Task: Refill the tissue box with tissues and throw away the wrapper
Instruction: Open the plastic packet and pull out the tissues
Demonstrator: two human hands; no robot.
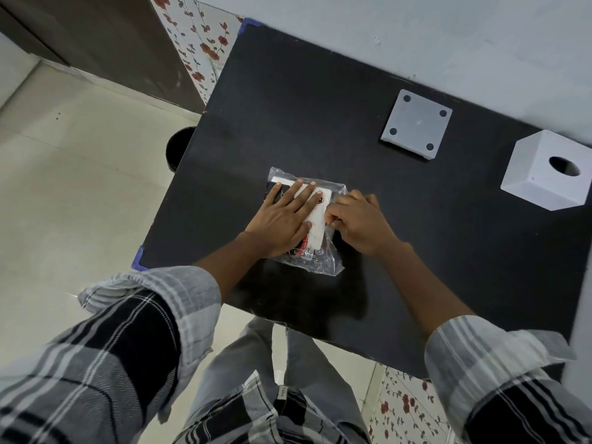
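Observation:
A pack of white tissues in a clear plastic wrapper point(320, 257) lies in the middle of the black table point(320, 107). My left hand point(285, 216) presses flat on top of the pack, fingers spread. My right hand point(358, 219) pinches the wrapper at the pack's right edge with curled fingers. The white tissue box point(544, 177), with a round hole in one face, stands at the table's right side. Its flat white base plate point(416, 123) with four dark feet lies separately to the box's left.
A black round bin point(177, 149) stands on the floor by the table's left edge, partly hidden under it. A pale wall runs along the table's far side. Blue corner guards point(139, 257) mark the table's left corners.

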